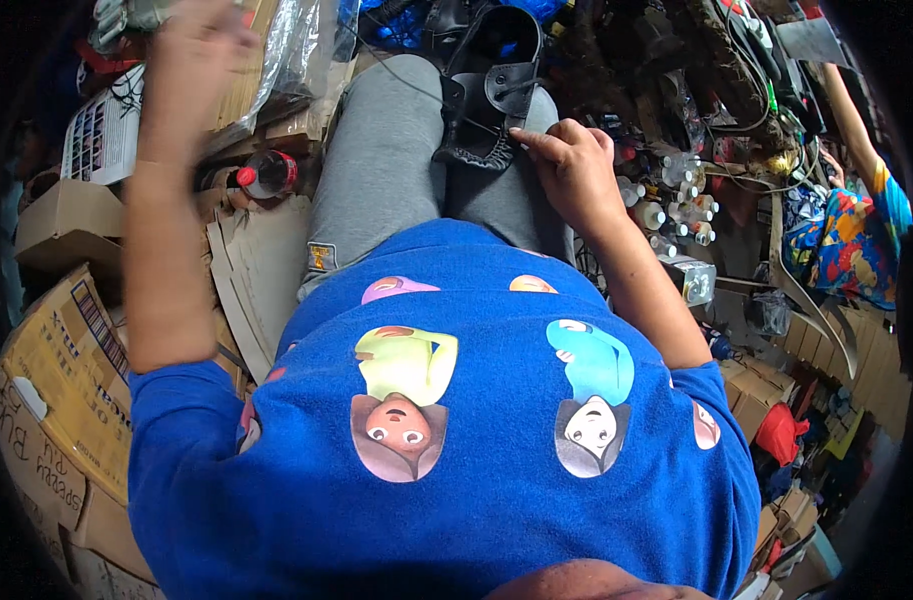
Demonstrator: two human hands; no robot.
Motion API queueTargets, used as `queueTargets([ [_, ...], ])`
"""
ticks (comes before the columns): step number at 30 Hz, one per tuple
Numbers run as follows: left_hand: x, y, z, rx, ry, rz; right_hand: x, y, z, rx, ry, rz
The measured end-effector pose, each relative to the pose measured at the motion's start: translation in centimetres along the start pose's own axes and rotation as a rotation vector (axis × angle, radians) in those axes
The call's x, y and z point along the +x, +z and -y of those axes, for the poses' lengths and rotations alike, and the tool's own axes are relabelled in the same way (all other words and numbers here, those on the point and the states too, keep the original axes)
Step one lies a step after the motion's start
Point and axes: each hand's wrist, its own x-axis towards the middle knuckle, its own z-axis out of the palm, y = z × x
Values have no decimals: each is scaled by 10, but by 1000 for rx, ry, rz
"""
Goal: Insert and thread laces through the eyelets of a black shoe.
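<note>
A black leather shoe upper (492,95) lies across my thighs, with gathered stitching along its near end. At the right side of that stitching, my right hand (577,165) has its fingers bent in and its fingertips against the leather. Whatever is pinched there is too small to make out. My left hand (202,45) is raised at the upper left, away from the shoe upper and smeared by motion, so its grip does not show. A thin dark thread (402,80) runs from the shoe upper toward the upper left; its far end is lost from sight.
At the left are a red-capped bottle (267,175), clear plastic wrap (302,60) and cardboard boxes (72,220). Several small bottles (682,205) stand to the right, near cables and leather strips. Another person's arm (857,130) shows at the far right.
</note>
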Motion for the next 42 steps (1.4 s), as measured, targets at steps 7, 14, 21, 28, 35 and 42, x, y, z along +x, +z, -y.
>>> queueTargets([
  [7,-72,134,-50,190,324,245,-8,-2,10,-46,25,6],
  [14,-63,163,-48,216,381,110,3,-7,-17,403,173,215],
  [21,-55,174,-39,-49,303,293,29,-12,-39,544,115,379],
  [28,-55,176,-38,45,327,283,38,-13,-41,619,145,435],
  [35,-54,177,-37,40,338,281,39,-13,-41,609,145,451],
  [42,-54,177,-35,50,337,296,41,-15,-42,642,142,466],
])
